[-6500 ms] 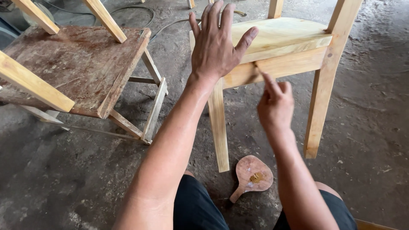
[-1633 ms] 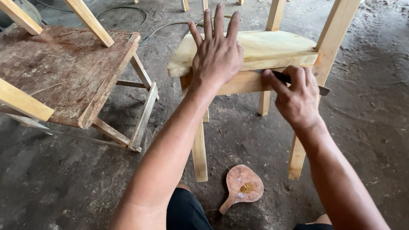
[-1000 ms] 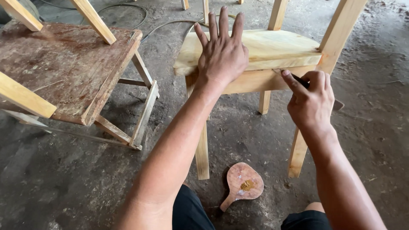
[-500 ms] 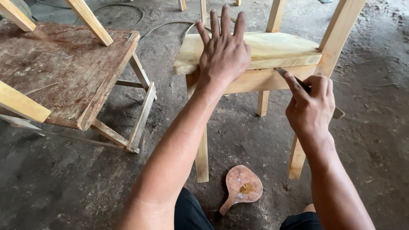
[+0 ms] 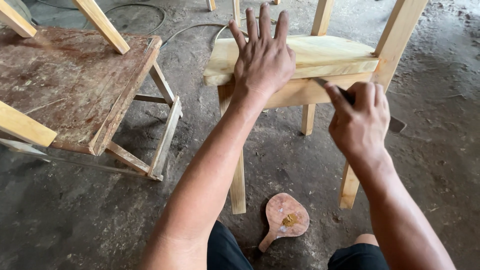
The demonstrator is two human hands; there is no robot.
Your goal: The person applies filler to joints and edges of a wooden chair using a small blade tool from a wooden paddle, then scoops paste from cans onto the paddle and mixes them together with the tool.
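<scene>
The left hand (image 5: 264, 60) lies flat, fingers spread, on the pale wooden chair (image 5: 330, 55) at far centre, while the right hand (image 5: 359, 117) is clenched on a thin dark tool (image 5: 395, 124) against its front rail; the chair seems stiff and light, best steadied by the seat.

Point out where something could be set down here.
Free: the pale seat right of the left hand; the stained stool top; floor between stool and near chair leg. Crowded: by the paddle board and right hand gripping the tool.
</scene>
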